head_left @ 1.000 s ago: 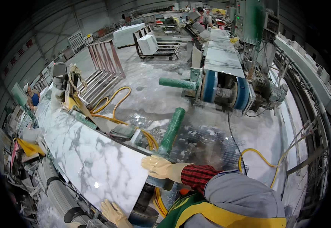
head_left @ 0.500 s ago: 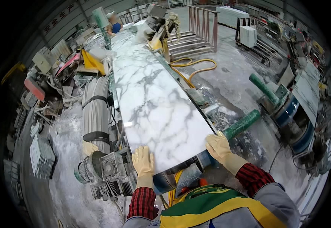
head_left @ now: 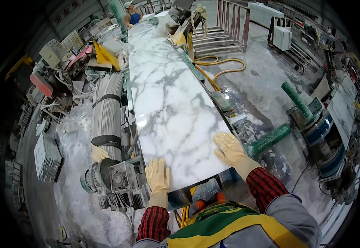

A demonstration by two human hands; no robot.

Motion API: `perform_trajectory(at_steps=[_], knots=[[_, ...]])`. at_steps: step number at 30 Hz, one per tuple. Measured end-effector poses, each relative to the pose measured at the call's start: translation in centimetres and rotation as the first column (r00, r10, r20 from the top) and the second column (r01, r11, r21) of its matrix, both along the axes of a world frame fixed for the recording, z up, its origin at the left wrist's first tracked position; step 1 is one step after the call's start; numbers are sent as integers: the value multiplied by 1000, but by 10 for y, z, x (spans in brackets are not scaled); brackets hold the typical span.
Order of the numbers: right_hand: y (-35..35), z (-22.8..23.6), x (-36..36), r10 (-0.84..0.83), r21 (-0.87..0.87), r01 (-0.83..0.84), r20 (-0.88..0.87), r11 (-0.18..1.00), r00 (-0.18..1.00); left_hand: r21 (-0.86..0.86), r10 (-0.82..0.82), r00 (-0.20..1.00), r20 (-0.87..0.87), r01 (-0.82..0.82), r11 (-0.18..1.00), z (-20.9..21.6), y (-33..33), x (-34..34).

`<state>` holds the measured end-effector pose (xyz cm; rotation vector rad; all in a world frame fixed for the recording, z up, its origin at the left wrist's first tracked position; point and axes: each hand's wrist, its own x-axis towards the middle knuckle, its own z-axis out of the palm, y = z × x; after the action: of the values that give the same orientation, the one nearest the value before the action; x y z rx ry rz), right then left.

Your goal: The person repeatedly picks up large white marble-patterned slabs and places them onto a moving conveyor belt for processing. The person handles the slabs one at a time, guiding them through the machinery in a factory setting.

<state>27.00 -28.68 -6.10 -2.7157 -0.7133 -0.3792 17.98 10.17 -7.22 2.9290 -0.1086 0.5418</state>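
Note:
A long white marble slab [head_left: 180, 128] with grey veins stretches away from me over a roller conveyor, its polished top facing up. My left hand [head_left: 158, 177], in a cream rubber glove, lies at the slab's near left corner with fingers stretched forward. On the near right part of the top rests my right hand [head_left: 230, 152], gloved alike, fingers extended and slightly apart, wrist over the slab's edge. Neither hand is closed round anything. Under the near end a blue roller [head_left: 180, 199] shows in part.
Left of the slab are a motor [head_left: 118, 178] and a strapped ribbed bundle [head_left: 107, 103] with a spare glove [head_left: 99, 153]. Green posts [head_left: 268, 139] jut out at right. A yellow hose [head_left: 229, 71] lies on the floor. Far off stands a person [head_left: 134, 16] in blue.
My right hand has moved from the slab's right edge inward onto its top, and its fingers have straightened. My left hand stays at the near left corner. The view has shifted slightly.

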Motion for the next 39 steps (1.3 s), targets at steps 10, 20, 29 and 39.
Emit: perform_trajectory(at_steps=[10, 20, 29, 39], knots=[[4, 4, 31, -8, 2, 8, -23, 1000, 1000, 1, 88, 981, -174, -89, 996, 11, -7, -7], [2, 2, 40, 5, 2, -5, -9, 1000, 1000, -35, 103, 965, -243, -114, 993, 16, -11, -12], [-2, 1, 7, 0, 112, -16, 146, 994, 989, -59, 99, 981, -165, -110, 992, 8, -9, -19], [-24, 26, -105, 4, 195, -34, 153, 980, 988, -65, 83, 990, -110, -91, 994, 3, -9, -29]])
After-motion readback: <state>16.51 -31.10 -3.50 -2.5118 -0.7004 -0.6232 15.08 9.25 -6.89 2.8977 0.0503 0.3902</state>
